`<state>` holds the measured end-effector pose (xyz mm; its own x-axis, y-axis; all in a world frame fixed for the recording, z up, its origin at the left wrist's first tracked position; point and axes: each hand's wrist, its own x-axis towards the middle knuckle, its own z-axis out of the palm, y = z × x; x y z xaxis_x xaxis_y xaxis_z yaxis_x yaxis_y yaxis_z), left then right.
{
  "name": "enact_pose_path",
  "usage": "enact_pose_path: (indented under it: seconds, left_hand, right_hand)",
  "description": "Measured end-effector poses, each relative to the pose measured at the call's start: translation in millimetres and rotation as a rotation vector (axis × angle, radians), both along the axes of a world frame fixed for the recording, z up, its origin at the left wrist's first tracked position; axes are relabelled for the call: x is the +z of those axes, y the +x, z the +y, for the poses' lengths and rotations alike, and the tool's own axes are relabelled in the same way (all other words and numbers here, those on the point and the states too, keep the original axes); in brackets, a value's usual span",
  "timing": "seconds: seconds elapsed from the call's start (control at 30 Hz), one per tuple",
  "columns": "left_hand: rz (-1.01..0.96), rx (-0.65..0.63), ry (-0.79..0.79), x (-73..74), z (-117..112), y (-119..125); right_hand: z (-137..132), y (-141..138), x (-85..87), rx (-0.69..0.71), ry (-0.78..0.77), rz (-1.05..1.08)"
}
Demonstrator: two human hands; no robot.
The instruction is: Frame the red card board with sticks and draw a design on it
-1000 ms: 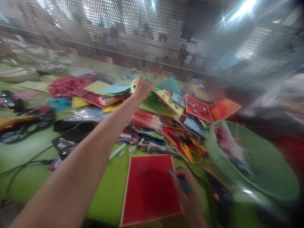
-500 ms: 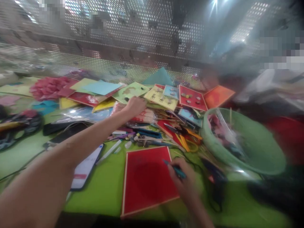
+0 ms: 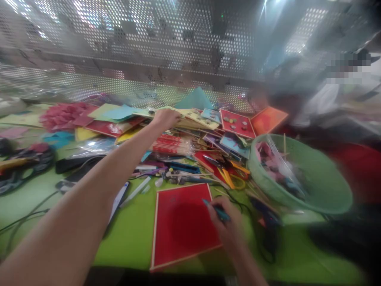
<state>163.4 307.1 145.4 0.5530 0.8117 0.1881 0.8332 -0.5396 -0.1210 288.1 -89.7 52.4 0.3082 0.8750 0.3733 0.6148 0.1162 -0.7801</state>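
My left hand (image 3: 164, 118) reaches far across the table and is closed on the edge of a yellow-green card (image 3: 190, 116) lying on a heap of coloured cards. My right hand (image 3: 228, 228) rests at the right edge of a red card (image 3: 181, 226) that lies flat on the green table (image 3: 133, 238), and grips a teal pen (image 3: 214, 208) whose tip points onto the card.
Scissors with orange handles (image 3: 226, 174), pens and sticks lie behind the red card. A green basket (image 3: 312, 186) of craft bits stands at the right. A phone (image 3: 119, 196), cables and a pink paper flower (image 3: 61, 116) are on the left. A perforated metal screen backs the table.
My left hand drew back from the far cards, then moved out again and now grips a yellow-green card. The right hand with the pen stayed on the red card.
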Motion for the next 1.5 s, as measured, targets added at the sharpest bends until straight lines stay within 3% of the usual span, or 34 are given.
enact_pose_path:
  seconds: [0.23,0.5,0.7,0.83,0.93,1.1,1.3,1.5]
  left_hand:
    - [-0.008,0.039,-0.012,7.2,2,-12]
    - [0.124,-0.021,-0.069,-3.0,-13,-6]
    - [0.11,-0.261,0.012,-9.6,-63,19]
    - [0.058,-0.489,0.127,-17.3,-94,54]
    - [0.035,-0.641,0.179,-28.2,-106,84]
    - [-0.001,-0.738,0.228,-37.2,-102,128]
    - [-0.116,-0.656,0.291,-21.2,-74,160]
    - [-0.144,-0.622,0.299,-11.3,-61,170]
  right_hand:
    - [-1,0,0.3,0.005,0.017,-0.004]
    - [-1,0,0.3,0.006,0.036,-0.011]
    - [0,0,-3.3,0.029,0.075,-0.022]
    - [1,1,-4.8,0.033,0.107,-0.029]
    - [1,1,-6.2,0.04,0.132,-0.021]
    - [2,0,-5.5,0.048,0.119,0.007]
    - [4,0,-6.5,0.059,0.156,0.016]
    - [4,0,-8.1,0.067,0.17,0.014]
